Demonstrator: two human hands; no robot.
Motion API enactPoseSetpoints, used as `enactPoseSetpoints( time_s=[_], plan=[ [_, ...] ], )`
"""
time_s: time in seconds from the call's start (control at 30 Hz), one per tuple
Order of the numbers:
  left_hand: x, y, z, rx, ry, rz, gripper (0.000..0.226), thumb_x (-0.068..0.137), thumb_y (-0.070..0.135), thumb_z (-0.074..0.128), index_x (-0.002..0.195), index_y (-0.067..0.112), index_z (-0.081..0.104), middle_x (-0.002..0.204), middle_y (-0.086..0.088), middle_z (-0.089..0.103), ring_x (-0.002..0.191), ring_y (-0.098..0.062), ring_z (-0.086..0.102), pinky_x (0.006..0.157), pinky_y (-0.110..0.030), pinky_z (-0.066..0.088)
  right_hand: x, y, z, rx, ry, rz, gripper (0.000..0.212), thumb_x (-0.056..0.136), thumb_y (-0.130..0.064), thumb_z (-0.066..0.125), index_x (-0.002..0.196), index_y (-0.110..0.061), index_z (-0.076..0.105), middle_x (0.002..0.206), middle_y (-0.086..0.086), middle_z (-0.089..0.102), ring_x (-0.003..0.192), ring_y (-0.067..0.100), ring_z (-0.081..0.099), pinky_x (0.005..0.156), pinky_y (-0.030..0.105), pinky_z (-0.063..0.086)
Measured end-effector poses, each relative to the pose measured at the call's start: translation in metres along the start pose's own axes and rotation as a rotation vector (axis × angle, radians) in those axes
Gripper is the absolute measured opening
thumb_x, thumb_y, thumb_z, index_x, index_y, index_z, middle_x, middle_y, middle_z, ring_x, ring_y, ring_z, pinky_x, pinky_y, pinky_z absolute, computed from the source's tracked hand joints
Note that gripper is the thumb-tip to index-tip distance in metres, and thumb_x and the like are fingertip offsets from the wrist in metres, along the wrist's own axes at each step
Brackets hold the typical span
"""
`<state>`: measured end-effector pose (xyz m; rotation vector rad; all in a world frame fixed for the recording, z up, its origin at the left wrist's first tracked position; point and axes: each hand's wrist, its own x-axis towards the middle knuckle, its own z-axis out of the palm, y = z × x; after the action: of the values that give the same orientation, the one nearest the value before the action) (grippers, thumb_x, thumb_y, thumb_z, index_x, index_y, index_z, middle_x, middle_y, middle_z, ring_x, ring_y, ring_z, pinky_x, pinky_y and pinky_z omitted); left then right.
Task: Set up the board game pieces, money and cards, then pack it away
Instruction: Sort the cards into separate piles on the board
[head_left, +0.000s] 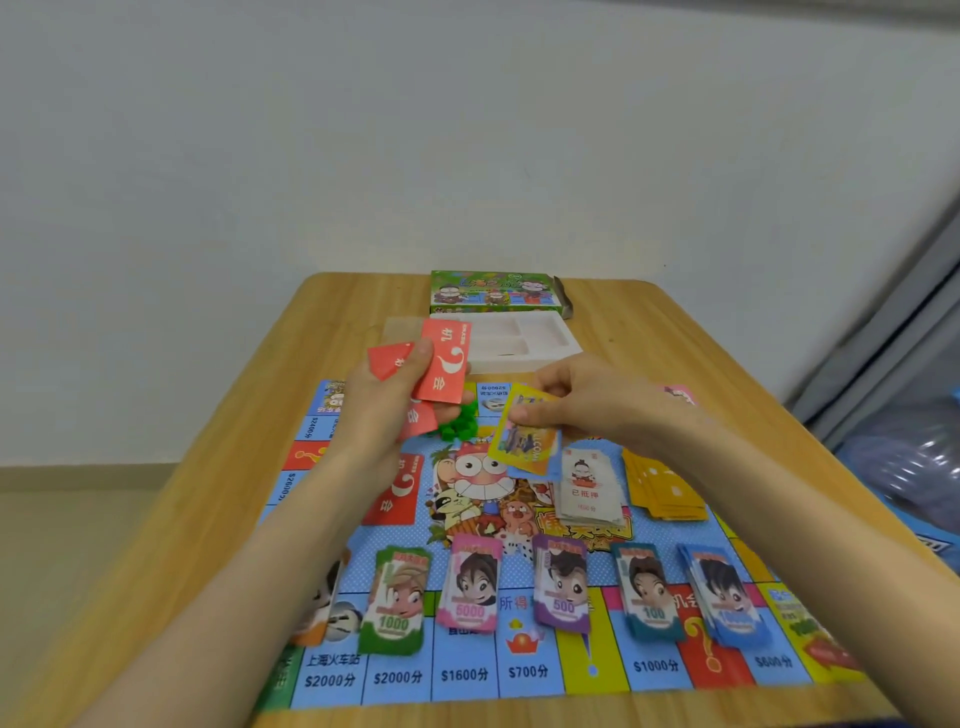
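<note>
I am sorting cards over the board (519, 670), my left hand (387, 410) fingers clamped on fanned red cards (444, 364), right hand (587, 402) fingers pinching a yellow card (524, 441), and I am judging it best laid squarely on the yellow pile (665, 488)

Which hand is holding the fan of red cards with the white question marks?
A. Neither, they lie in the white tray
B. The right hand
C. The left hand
C. The left hand grips the red question-mark cards, while the right hand pinches a yellow picture card.
</note>
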<state>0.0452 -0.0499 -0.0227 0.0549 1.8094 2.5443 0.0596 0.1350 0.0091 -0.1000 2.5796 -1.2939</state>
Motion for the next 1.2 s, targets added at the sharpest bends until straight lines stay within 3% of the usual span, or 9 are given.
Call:
enactPoseSetpoints(
  time_s=[0.07, 0.2, 0.37, 0.47, 0.57, 0.87, 1.0, 1.07, 1.2],
  plan=[
    [0.0, -0.001, 0.0, -0.006, -0.009, -0.002, 0.028, 0.093, 0.024, 0.056, 0.113, 0.005, 0.059, 0.076, -0.004, 0.074, 0.061, -0.018, 0.071, 0.047, -0.021, 0.053, 0.004, -0.005, 0.01, -0.063, -0.054, 0.008, 0.03, 0.084, -0.025, 0.069, 0.101, -0.001, 0.065, 0.101, 0.017, 0.07, 0.082, 0.024, 0.066, 0.063, 0.025, 0.053],
    [0.001, -0.002, 0.001, -0.007, -0.003, -0.007, 0.026, 0.093, 0.025, 0.057, 0.11, 0.006, 0.06, 0.077, -0.004, 0.074, 0.061, -0.018, 0.071, 0.047, -0.022, 0.053, 0.013, -0.01, 0.031, -0.228, -0.078, 0.021, 0.044, 0.083, -0.028, 0.071, 0.119, -0.007, 0.057, 0.116, 0.014, 0.063, 0.079, 0.024, 0.065, 0.063, 0.025, 0.048],
    [0.001, -0.001, 0.0, -0.015, -0.016, -0.016, 0.019, 0.093, 0.025, 0.057, 0.103, 0.01, 0.061, 0.076, -0.003, 0.074, 0.061, -0.017, 0.071, 0.048, -0.022, 0.054, 0.019, -0.006, 0.045, -0.376, -0.099, -0.024, 0.05, 0.083, -0.028, 0.071, 0.125, -0.008, 0.053, 0.126, 0.01, 0.056, 0.109, 0.023, 0.057, 0.078, 0.026, 0.045],
    [0.002, -0.001, -0.001, -0.016, -0.018, -0.015, 0.016, 0.093, 0.025, 0.057, 0.101, 0.012, 0.061, 0.076, -0.003, 0.074, 0.061, -0.017, 0.071, 0.05, -0.023, 0.055, 0.02, -0.004, 0.047, -0.445, -0.096, -0.084, 0.034, 0.083, -0.026, 0.071, 0.109, -0.007, 0.061, 0.103, 0.005, 0.061, 0.092, 0.02, 0.059, 0.071, 0.025, 0.045],
    [0.002, -0.001, -0.001, -0.006, -0.023, -0.012, 0.013, 0.093, 0.026, 0.056, 0.099, 0.015, 0.061, 0.077, -0.002, 0.075, 0.062, -0.017, 0.071, 0.052, -0.024, 0.056, 0.018, -0.003, 0.05, -0.532, -0.066, -0.153, 0.031, 0.082, -0.027, 0.072, 0.104, -0.008, 0.061, 0.079, -0.007, 0.046, 0.071, 0.01, 0.045, 0.054, 0.017, 0.033],
    [0.003, -0.002, -0.001, -0.003, -0.018, -0.024, 0.013, 0.092, 0.026, 0.058, 0.099, 0.015, 0.06, 0.076, -0.003, 0.074, 0.062, -0.018, 0.071, 0.051, -0.024, 0.056, 0.021, -0.002, 0.053, -0.583, -0.033, -0.211, 0.036, 0.082, -0.028, 0.072, 0.111, -0.011, 0.059, 0.076, -0.014, 0.036, 0.082, 0.013, 0.042, 0.058, 0.02, 0.031],
    [0.006, -0.004, -0.002, 0.015, -0.003, -0.04, 0.02, 0.092, 0.024, 0.059, 0.107, 0.01, 0.059, 0.085, -0.009, 0.074, 0.066, -0.02, 0.071, 0.051, -0.025, 0.056, 0.021, 0.004, 0.051, -0.604, 0.023, -0.2, 0.04, 0.078, -0.032, 0.074, 0.11, -0.014, 0.058, 0.095, -0.003, 0.042, 0.09, 0.015, 0.046, 0.075, 0.029, 0.042],
    [0.007, -0.005, -0.003, 0.026, 0.002, -0.04, 0.023, 0.091, 0.023, 0.061, 0.109, 0.009, 0.058, 0.092, -0.014, 0.073, 0.068, -0.024, 0.071, 0.051, -0.026, 0.056, 0.019, 0.003, 0.049, -0.507, 0.138, -0.22, 0.03, 0.082, -0.029, 0.07, 0.106, -0.015, 0.059, 0.095, -0.003, 0.044, 0.079, 0.012, 0.051, 0.069, 0.027, 0.043],
    [0.007, -0.003, -0.002, 0.016, -0.048, -0.034, 0.031, 0.091, 0.02, 0.06, 0.118, 0.006, 0.054, 0.093, -0.014, 0.072, 0.064, -0.022, 0.071, 0.048, -0.024, 0.054, 0.015, -0.009, 0.041, 0.103, 0.344, -0.228, 0.011, 0.097, -0.02, 0.048, 0.096, -0.015, 0.058, 0.081, -0.005, 0.053, 0.067, 0.006, 0.05, 0.057, 0.021, 0.04]
  ],
)
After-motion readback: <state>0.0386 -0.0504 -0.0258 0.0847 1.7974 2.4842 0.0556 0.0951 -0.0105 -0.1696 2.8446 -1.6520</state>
